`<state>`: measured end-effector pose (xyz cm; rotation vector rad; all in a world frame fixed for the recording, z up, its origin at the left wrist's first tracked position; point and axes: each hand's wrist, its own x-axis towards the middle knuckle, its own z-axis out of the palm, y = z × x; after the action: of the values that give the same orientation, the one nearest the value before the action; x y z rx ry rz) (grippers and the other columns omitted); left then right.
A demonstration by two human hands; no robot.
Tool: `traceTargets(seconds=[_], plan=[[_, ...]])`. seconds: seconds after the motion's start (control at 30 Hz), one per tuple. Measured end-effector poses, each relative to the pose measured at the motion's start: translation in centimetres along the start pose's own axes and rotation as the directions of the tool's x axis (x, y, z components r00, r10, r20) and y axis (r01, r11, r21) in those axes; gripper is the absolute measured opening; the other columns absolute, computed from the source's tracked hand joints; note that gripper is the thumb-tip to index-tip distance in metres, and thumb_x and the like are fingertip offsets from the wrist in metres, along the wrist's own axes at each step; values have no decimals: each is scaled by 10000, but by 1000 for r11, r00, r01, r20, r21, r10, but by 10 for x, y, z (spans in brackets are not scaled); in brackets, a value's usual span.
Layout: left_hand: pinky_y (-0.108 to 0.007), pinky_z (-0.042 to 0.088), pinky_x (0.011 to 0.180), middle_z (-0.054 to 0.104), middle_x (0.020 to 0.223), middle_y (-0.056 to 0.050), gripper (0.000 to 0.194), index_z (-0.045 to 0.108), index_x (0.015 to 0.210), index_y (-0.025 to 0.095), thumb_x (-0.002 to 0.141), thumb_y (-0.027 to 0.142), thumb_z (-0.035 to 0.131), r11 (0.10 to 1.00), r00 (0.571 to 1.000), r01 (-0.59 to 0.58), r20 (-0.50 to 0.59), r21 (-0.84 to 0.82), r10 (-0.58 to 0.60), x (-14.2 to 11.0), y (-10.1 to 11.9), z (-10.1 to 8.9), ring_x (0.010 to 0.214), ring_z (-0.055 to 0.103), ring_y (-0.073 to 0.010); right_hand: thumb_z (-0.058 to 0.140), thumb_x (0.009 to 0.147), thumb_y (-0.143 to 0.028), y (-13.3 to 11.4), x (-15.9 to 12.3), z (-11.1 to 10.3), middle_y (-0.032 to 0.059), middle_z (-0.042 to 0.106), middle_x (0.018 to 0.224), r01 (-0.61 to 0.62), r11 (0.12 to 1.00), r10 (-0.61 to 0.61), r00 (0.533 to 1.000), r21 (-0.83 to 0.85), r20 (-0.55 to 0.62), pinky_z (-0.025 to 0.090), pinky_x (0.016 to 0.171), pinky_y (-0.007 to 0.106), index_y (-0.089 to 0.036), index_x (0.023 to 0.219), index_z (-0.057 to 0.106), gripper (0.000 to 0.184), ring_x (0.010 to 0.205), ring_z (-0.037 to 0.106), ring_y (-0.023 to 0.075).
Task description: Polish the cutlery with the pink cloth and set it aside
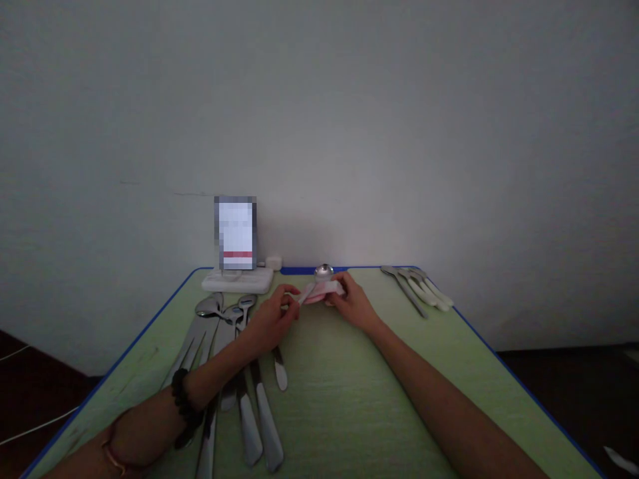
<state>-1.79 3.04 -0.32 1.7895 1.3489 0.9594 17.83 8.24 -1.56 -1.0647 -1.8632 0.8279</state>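
A shiny metal spoon is held over the far part of the table, its round bowl pointing toward the wall. My left hand is closed on the lower end of its handle. Pinched in my right hand is a pink and white cloth, soft or paper-like, which lies against the spoon's handle just below the bowl. Part of the handle is hidden by the fingers. Beneath and beside my left forearm lie several large metal serving utensils, among them spoons and a fork-like piece, partly covered by the arm.
Several spoons, some with white handles, lie at the table's far right. A lit, blurred screen stands at the back left on a white base, near a white plug. The green table has a blue edge and meets a grey wall.
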Motion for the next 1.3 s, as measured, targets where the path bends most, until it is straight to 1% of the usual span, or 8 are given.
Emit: traceTargets(seconds=[0.23, 0.6, 0.73, 0.87, 0.97, 1.13, 1.23, 1.3], plan=[[-174, 308, 428, 431, 645, 68, 250, 400, 1039, 202, 846, 361, 413, 988, 999, 8, -30, -152, -13, -3, -1, 4, 475, 420, -73, 364, 751, -353, 16, 14, -7, -11, 533, 664, -195, 894, 318, 911, 405, -264, 417, 565, 251, -201, 789, 439, 173, 603, 512, 138], [-194, 309, 470, 410, 629, 69, 300, 444, 1113, 186, 842, 315, 424, 995, 994, -75, -90, -62, 69, -11, 7, 6, 511, 405, -90, 404, 693, -298, 10, 18, -18, 38, 616, 648, -242, 597, 478, 873, 765, -98, 486, 639, 307, -198, 710, 477, 125, 638, 591, 186], [-203, 324, 497, 449, 627, 55, 310, 497, 1100, 172, 837, 317, 421, 995, 993, -96, -69, 27, 97, -11, 10, 7, 532, 429, -100, 370, 711, -315, 6, 17, -19, 93, 672, 842, -225, 608, 452, 886, 762, -100, 504, 674, 358, -169, 853, 530, 259, 794, 631, 233], [-209, 326, 491, 508, 594, 41, 314, 544, 1068, 156, 839, 325, 412, 988, 996, -89, 1, 128, 90, -10, 10, 7, 516, 453, -112, 316, 767, -425, -1, 11, -23, 112, 655, 1011, -271, 602, 378, 925, 751, 31, 496, 740, 416, -166, 951, 546, 392, 922, 615, 250], [-207, 314, 453, 493, 491, 49, 336, 585, 1003, 146, 864, 362, 368, 983, 996, -68, 76, 171, 56, -10, 10, 6, 445, 455, -114, 341, 785, -425, -2, 8, -24, 106, 657, 1033, -244, 484, 340, 937, 840, 77, 480, 803, 439, -163, 967, 569, 391, 964, 604, 249], [-201, 338, 441, 478, 410, 57, 377, 607, 926, 133, 880, 386, 331, 977, 992, -54, 125, 208, 28, -10, 12, 6, 385, 476, -118, 445, 753, -195, 4, 8, -21, 59, 685, 987, -244, 221, 261, 948, 944, 184, 447, 914, 388, -154, 976, 603, 276, 960, 612, 200], [-200, 354, 463, 494, 420, 54, 373, 599, 931, 145, 892, 383, 315, 968, 991, -72, 125, 241, 43, -9, 11, 7, 406, 501, -122, 480, 759, -162, 4, 7, -18, 47, 698, 926, -279, 197, 216, 948, 940, 236, 468, 888, 341, -151, 946, 612, 229, 878, 636, 172], [-202, 360, 483, 501, 428, 53, 361, 594, 918, 157, 898, 380, 310, 959, 989, -85, 143, 270, 47, -10, 9, 7, 420, 512, -124, 542, 742, -144, 2, 5, -15, 31, 698, 898, -297, 258, 187, 949, 919, 254, 487, 841, 305, -161, 930, 610, 201, 821, 642, 150]])
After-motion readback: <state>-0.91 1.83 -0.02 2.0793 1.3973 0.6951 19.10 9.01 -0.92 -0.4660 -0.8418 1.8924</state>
